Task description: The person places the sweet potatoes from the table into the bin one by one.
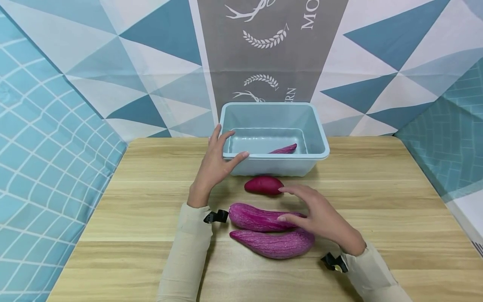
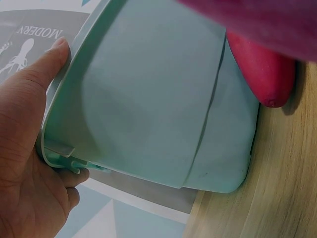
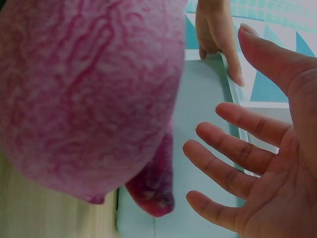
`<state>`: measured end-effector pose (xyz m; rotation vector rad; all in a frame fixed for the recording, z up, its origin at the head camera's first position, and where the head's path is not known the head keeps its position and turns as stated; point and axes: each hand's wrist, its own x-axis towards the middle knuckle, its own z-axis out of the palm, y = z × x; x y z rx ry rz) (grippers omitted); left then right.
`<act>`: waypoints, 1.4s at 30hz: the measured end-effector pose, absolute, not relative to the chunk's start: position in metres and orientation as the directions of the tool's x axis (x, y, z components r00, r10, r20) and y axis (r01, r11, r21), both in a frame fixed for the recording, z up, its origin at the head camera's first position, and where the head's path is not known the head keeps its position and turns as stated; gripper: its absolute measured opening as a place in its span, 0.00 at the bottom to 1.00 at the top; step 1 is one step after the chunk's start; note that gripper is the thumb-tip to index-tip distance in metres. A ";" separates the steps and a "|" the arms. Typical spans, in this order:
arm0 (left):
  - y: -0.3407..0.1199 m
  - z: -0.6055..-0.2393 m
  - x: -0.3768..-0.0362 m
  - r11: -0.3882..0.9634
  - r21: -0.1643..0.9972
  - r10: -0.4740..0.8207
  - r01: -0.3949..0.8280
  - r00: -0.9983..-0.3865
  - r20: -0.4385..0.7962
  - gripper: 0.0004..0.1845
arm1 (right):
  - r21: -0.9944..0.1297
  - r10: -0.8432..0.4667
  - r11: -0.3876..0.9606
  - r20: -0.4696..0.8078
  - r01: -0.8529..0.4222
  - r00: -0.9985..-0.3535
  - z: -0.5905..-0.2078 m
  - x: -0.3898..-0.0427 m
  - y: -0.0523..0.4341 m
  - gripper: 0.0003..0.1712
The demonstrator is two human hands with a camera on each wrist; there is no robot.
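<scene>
My left hand [image 1: 214, 164] grips the near left corner of a light blue plastic bin [image 1: 273, 167]. In the left wrist view its thumb lies over the rim and the fingers curl beneath it. My right hand [image 1: 322, 212] is above the right ends of two purple, wrinkled eggplants, one farther [image 1: 256, 217] and one nearer [image 1: 277, 244]. Its fingers are spread in the right wrist view, with nothing between them. Between bin and eggplants lies a smooth dark red sweet potato [image 1: 262, 185], close to the right fingertips in the head view.
Inside the bin shows part of another purple piece [image 1: 285, 149], partly hidden by the front wall. Everything stands on a wood-grain table [image 1: 151, 218]. Behind its far edge is a patterned cloth wall [image 1: 173, 63], close to the bin's back.
</scene>
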<state>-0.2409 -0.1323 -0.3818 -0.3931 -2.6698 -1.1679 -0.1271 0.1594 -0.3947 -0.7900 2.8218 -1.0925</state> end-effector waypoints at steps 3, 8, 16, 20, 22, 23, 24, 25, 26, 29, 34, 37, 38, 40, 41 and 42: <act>-0.132 -0.382 -0.241 0.654 0.685 0.162 0.321 -0.944 0.287 0.42 | -0.635 -0.461 0.629 0.161 -0.449 -0.873 -0.397 -0.126 0.160 0.37; -0.132 -0.382 -0.240 0.655 0.684 0.166 0.321 -0.944 0.284 0.42 | -0.649 -0.451 0.624 0.156 -0.435 -0.879 -0.401 -0.126 0.161 0.37; -0.131 -0.382 -0.240 0.653 0.685 0.167 0.322 -0.944 0.284 0.42 | -0.648 -0.467 0.625 0.137 -0.436 -0.874 -0.406 -0.125 0.160 0.38; -0.130 -0.384 -0.241 0.651 0.686 0.173 0.326 -0.943 0.284 0.42 | -0.659 -0.477 0.609 0.139 -0.441 -0.868 -0.410 -0.123 0.158 0.38; -0.130 -0.385 -0.242 0.652 0.686 0.170 0.324 -0.944 0.284 0.42 | -0.662 -0.490 0.601 0.137 -0.447 -0.861 -0.412 -0.123 0.156 0.37; -0.131 -0.385 -0.242 0.653 0.686 0.169 0.322 -0.944 0.282 0.42 | -0.660 -0.495 0.601 0.135 -0.451 -0.858 -0.414 -0.123 0.156 0.37; -0.131 -0.386 -0.242 0.654 0.686 0.168 0.321 -0.945 0.281 0.42 | -0.661 -0.501 0.598 0.134 -0.453 -0.855 -0.415 -0.124 0.155 0.37; -0.131 -0.386 -0.242 0.654 0.686 0.167 0.320 -0.945 0.281 0.42 | -0.662 -0.505 0.595 0.133 -0.455 -0.853 -0.416 -0.124 0.154 0.37; -0.131 -0.386 -0.242 0.655 0.685 0.165 0.318 -0.946 0.280 0.42 | -0.664 -0.511 0.590 0.132 -0.459 -0.849 -0.416 -0.124 0.154 0.38; -0.132 -0.385 -0.241 0.653 0.690 0.160 0.314 -0.947 0.279 0.42 | -0.663 -0.525 0.581 0.137 -0.472 -0.840 -0.419 -0.125 0.152 0.37; -0.132 -0.383 -0.240 0.652 0.692 0.154 0.309 -0.948 0.279 0.42 | -0.660 -0.540 0.585 0.118 -0.472 -0.834 -0.420 -0.126 0.148 0.38; -0.132 -0.382 -0.240 0.653 0.690 0.155 0.312 -0.947 0.282 0.42 | -0.664 -0.544 0.586 0.103 -0.465 -0.833 -0.420 -0.126 0.147 0.38; -0.132 -0.382 -0.240 0.653 0.690 0.155 0.313 -0.946 0.283 0.42 | -0.664 -0.544 0.587 0.101 -0.464 -0.833 -0.421 -0.126 0.147 0.38; -0.132 -0.382 -0.241 0.653 0.690 0.155 0.313 -0.947 0.283 0.42 | -0.663 -0.543 0.588 0.100 -0.463 -0.834 -0.421 -0.126 0.147 0.38; -0.132 -0.382 -0.241 0.654 0.690 0.154 0.312 -0.947 0.282 0.42 | -0.661 -0.543 0.591 0.100 -0.464 -0.834 -0.422 -0.126 0.147 0.38; -0.131 -0.382 -0.241 0.653 0.691 0.152 0.309 -0.948 0.280 0.42 | -0.659 -0.543 0.592 0.098 -0.463 -0.834 -0.423 -0.126 0.147 0.37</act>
